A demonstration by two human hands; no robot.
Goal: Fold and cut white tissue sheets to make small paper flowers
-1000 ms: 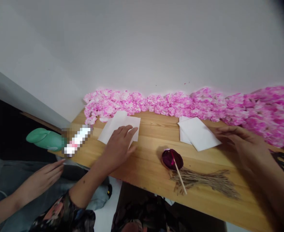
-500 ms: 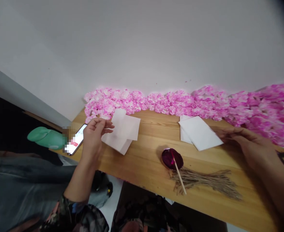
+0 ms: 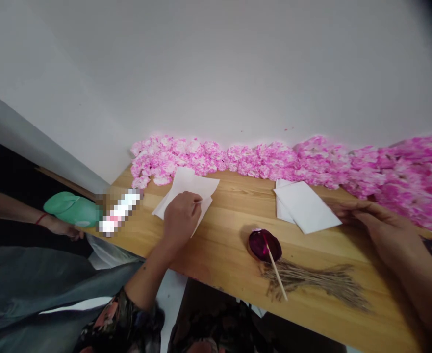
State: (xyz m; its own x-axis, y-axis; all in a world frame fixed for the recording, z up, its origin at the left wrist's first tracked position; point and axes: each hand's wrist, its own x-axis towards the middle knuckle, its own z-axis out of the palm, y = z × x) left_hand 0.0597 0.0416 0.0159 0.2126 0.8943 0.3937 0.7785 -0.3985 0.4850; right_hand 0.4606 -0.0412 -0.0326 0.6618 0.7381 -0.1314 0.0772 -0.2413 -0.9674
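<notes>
My left hand is over a creased white sheet of paper on the table, its fingers curled and thumb and forefinger pinched at the sheet's right part. The palm hides the middle of that sheet. At the right, my right hand has its thumb and fingers together at the edge of a flat white paper, which overlaps another white piece. Between the hands sits a small dark purple bowl with a wooden stick leaning out of it.
A bundle of dry brown stems lies near the front edge of the wooden table. Pink and white flowers line the wall. A phone, partly blurred out, and a green object are at left, beside another person's hand.
My left hand has moved right and down onto the white sheet, whose shape has shifted. My right hand stays by its paper. Another person's forearm has come into view at left.
</notes>
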